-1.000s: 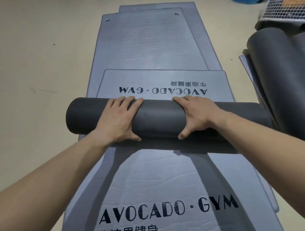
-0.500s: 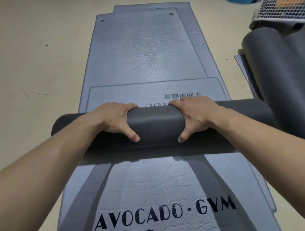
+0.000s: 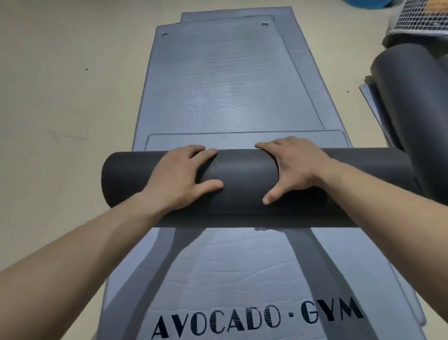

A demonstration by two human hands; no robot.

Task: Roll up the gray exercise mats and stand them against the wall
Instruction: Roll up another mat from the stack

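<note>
Head view: cupping rolled mat with left hand and right hand, fingers curling over top. Lying crosswise mid-stack on flat mats, overhanging left edge. Seeming soft, springy, light; gripping near mid-length, likely springing open if released.

A white wire-mesh basket was seen at the far right, with something orange-brown glimpsed through its grid. A curved blue object was cut off just left of the basket. A smooth beige floor was spread well left of the basket.
</note>
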